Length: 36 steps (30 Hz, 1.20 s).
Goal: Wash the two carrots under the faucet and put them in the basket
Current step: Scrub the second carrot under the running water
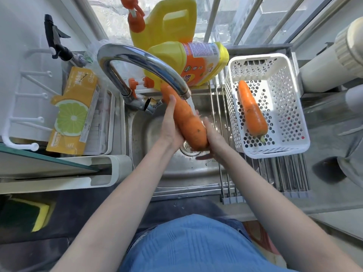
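Observation:
A large orange carrot [186, 118] is held over the steel sink [145, 130], under the curved chrome faucet [141, 61] whose water runs onto it. My left hand [169, 126] grips the carrot along its left side. Against the carrot's lower right side lies my right hand [214, 138], blurred, with its fingers around the thick end. A second carrot [252, 110] lies inside the white perforated basket [290, 107] at the right, tip pointing away from me.
The basket stands on a metal roll-up rack [284, 173] across the sink's right side. Two yellow detergent bottles [188, 61] stand behind the faucet. A yellow lemon-print package [72, 112] sits in a tray at the left. A sponge [25, 213] lies at lower left.

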Each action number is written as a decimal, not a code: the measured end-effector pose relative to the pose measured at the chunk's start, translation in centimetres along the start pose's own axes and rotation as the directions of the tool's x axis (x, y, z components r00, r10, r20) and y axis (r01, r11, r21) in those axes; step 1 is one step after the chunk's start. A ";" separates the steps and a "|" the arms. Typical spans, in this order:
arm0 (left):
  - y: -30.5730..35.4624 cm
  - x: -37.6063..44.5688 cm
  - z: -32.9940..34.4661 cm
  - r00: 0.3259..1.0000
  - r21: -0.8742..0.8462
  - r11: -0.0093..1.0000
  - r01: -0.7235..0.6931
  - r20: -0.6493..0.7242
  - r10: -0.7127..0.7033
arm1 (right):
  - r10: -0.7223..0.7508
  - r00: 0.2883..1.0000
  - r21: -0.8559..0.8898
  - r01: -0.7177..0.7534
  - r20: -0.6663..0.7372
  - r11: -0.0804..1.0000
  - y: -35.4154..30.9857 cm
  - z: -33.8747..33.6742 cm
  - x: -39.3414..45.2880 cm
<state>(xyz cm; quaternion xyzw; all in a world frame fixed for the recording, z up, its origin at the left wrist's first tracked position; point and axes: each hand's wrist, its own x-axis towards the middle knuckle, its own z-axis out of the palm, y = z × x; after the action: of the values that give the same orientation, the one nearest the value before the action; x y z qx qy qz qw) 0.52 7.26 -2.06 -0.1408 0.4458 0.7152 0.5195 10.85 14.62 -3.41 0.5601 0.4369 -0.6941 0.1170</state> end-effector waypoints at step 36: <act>1.9 -1.6 -4.5 0.812 0.469 0.683 0.559 -0.144 -0.565 | 0.064 0.998 0.377 -0.068 0.022 0.924 -3.1 5.9 3.7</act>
<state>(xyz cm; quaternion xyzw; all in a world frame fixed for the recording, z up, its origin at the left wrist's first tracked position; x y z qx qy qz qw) -1.65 2.63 -2.57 -0.1297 0.5442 0.3846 0.7342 3.58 13.32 -5.20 0.5833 0.2758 -0.7633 0.0324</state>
